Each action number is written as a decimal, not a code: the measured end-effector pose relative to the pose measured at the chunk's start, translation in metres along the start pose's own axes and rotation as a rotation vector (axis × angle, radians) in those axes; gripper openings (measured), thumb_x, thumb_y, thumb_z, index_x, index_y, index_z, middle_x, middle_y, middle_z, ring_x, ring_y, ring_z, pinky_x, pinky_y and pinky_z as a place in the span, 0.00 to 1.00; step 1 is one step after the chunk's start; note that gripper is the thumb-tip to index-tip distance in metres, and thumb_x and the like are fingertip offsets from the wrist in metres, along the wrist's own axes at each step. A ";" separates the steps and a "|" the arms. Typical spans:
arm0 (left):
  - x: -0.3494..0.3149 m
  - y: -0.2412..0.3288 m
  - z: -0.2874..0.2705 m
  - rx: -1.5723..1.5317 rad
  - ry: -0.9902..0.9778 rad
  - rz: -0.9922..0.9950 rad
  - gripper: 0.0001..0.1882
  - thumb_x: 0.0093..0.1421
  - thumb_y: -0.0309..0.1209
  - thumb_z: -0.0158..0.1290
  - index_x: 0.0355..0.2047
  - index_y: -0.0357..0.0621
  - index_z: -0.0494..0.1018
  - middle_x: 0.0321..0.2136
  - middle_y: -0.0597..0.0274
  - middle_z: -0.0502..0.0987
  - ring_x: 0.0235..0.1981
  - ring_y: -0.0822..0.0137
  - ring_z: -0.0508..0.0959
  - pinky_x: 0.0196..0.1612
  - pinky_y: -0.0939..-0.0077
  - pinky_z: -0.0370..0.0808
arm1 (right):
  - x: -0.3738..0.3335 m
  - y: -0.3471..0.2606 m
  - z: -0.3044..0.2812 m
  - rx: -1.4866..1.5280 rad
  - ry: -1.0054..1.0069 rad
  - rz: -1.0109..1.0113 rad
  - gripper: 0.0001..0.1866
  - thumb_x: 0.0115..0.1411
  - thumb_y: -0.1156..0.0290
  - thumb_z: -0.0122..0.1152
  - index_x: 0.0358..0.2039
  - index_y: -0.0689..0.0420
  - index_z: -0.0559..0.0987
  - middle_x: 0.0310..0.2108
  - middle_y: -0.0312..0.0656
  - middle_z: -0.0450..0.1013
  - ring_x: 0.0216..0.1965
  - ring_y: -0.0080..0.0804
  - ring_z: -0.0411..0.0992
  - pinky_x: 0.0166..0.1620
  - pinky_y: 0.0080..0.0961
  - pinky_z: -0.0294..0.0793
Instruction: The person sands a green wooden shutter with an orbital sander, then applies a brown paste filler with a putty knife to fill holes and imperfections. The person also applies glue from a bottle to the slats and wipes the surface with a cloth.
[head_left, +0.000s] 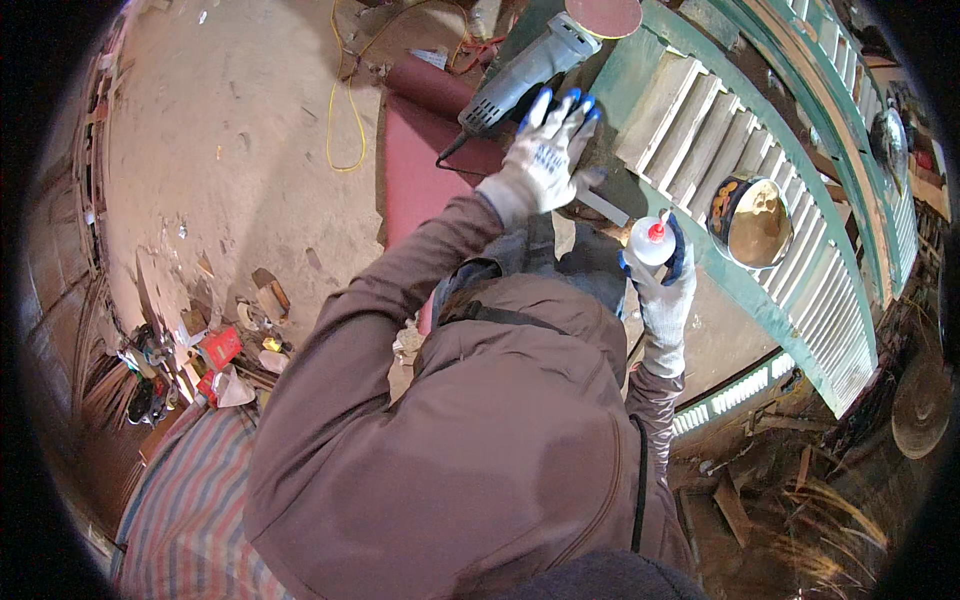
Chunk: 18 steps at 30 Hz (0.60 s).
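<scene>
My left hand [545, 160], in a white glove with blue fingertips, is stretched out palm down with its fingers apart, beside a grey corded power tool with a round reddish disc [525, 80]. It rests on or just above the dark green work surface; contact cannot be told. My right hand [668, 290], gloved alike, is wrapped round a white squeeze bottle with a red nozzle cap [652, 243]. Between the hands lies a flat pale blade-like piece [603, 208], its far end partly hidden by the left hand. A green louvred shutter [700, 130] spreads out to the right.
On the shutter slats stands a round metal tin [755, 222] with brownish contents. A reddish sheet [415, 165] and a yellow cord [333, 120] lie on the floor. Scraps and red items [220, 348] clutter the left; another curved green frame [840, 110] lies beyond the shutter.
</scene>
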<state>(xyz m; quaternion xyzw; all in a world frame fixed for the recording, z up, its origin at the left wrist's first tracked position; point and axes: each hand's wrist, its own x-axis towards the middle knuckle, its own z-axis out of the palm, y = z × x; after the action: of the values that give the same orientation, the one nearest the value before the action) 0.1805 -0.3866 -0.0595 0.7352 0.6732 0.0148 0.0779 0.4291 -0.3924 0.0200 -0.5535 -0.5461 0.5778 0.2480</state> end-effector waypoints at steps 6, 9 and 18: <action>-0.017 0.010 0.016 -0.207 0.033 0.254 0.46 0.65 0.64 0.41 0.70 0.39 0.60 0.70 0.49 0.61 0.73 0.54 0.58 0.75 0.41 0.40 | 0.001 0.003 0.006 -0.031 0.024 -0.002 0.40 0.50 0.78 0.79 0.64 0.63 0.70 0.58 0.45 0.74 0.57 0.31 0.73 0.60 0.29 0.72; -0.046 0.008 0.016 -0.320 0.097 0.234 0.46 0.65 0.64 0.42 0.68 0.37 0.63 0.70 0.48 0.62 0.72 0.53 0.60 0.75 0.40 0.40 | -0.004 0.002 0.004 -0.040 0.050 -0.060 0.41 0.50 0.78 0.79 0.63 0.64 0.70 0.58 0.46 0.73 0.57 0.31 0.73 0.61 0.30 0.71; -0.009 0.008 0.017 -0.129 0.057 0.239 0.46 0.62 0.63 0.43 0.69 0.40 0.62 0.70 0.51 0.63 0.72 0.55 0.59 0.76 0.42 0.38 | 0.007 0.015 0.011 0.042 0.025 0.008 0.40 0.50 0.76 0.80 0.63 0.65 0.71 0.56 0.47 0.75 0.56 0.33 0.74 0.60 0.30 0.72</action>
<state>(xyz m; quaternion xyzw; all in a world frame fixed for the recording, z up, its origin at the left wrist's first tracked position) 0.1901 -0.3976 -0.0741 0.8028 0.5805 0.0883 0.1034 0.4222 -0.3948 0.0012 -0.5576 -0.5286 0.5831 0.2640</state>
